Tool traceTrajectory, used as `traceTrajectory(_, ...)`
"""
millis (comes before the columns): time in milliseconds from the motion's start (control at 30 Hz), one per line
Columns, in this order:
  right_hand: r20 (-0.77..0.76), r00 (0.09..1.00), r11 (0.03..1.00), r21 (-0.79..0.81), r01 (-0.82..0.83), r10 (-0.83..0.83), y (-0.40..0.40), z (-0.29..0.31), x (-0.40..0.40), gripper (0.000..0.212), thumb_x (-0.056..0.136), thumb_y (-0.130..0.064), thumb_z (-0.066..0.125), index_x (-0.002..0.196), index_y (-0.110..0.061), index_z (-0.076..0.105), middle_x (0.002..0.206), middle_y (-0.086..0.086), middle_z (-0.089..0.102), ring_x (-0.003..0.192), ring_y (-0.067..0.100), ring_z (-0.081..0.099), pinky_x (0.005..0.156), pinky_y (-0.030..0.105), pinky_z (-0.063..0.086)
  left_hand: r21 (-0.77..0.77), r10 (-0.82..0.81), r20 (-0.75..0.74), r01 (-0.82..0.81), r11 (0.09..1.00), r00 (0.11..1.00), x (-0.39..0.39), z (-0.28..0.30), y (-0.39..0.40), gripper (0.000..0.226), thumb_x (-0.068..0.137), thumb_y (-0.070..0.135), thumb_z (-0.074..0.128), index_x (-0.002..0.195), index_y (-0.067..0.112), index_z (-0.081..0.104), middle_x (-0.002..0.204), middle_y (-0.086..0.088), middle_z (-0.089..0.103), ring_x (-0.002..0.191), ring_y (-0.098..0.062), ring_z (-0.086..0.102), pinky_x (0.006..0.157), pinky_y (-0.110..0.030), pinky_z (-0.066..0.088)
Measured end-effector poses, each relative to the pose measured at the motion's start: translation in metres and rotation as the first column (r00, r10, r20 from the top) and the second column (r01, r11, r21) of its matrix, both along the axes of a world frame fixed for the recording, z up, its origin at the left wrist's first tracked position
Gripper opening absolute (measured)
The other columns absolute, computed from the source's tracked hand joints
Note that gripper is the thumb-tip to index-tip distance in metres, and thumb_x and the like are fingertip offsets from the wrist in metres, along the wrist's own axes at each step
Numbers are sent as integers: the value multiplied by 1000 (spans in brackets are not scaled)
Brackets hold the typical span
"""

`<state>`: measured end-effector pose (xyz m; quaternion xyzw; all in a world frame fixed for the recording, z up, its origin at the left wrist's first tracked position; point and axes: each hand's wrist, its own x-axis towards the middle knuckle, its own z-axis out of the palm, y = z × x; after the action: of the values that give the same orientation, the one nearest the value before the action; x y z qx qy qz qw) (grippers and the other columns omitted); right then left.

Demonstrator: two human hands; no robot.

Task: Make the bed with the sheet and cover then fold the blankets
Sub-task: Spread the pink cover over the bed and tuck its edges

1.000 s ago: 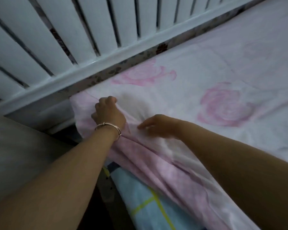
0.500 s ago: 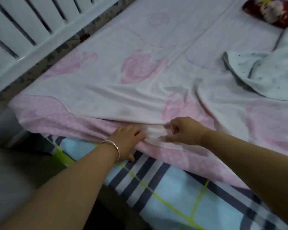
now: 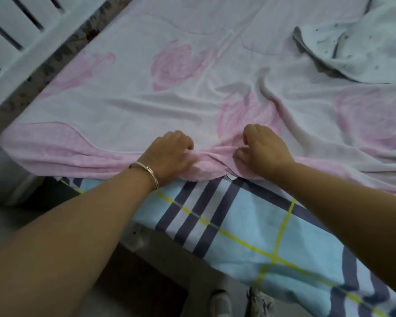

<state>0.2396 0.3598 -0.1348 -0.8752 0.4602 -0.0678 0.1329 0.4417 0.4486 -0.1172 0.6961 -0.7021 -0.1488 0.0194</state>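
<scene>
Along near bed edge: left hand [image 3: 169, 154] and right hand [image 3: 264, 152], close together, fingers curled gripping bunched pink border of rose-print cover [image 3: 128, 106], above checked sheet [image 3: 249, 225].

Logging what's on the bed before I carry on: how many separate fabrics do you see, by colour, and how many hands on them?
Pink rose cover: 1
Blue plaid sheet: 1
White speckled blanket: 1
Hands gripping the cover's pink edge: 2, left hand and right hand
Total: 3 fabrics, 2 hands
</scene>
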Motion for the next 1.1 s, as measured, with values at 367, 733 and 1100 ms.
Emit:
traceTrajectory(367, -212, 948, 937, 305, -168, 239, 27, 7, 19, 24, 91, -17, 45, 105, -11, 63, 112, 12, 62, 105, 30, 55, 79, 29, 39, 301, 109, -219, -39, 953, 970, 5, 3, 3, 11, 90, 16, 57, 88, 10, 67, 80, -3, 59, 83, -18, 52, 65, -19, 32)
traceTrajectory(733, -134, 912, 710, 674, -203, 387, 55, 34, 22, 12, 88, -28, 58, 90, -17, 53, 99, 7, 58, 86, 20, 51, 72, 25, 38, 794, 264, -307, 93, 601, 914, 10, 32, 31, 15, 88, 16, 62, 79, 28, 66, 45, 23, 55, 43, 12, 46, 53, -6, 36)
traceTrajectory(1100, -242, 696, 696, 518, -496, 676, 109, 20, 25, 33, 94, -24, 44, 116, -8, 63, 120, 16, 60, 109, 32, 58, 88, 30, 45, 965, 87, -134, 110, 237, 987, -1, 26, 78, 11, 90, 23, 59, 85, 29, 66, 76, 8, 57, 76, -8, 50, 74, -16, 43)
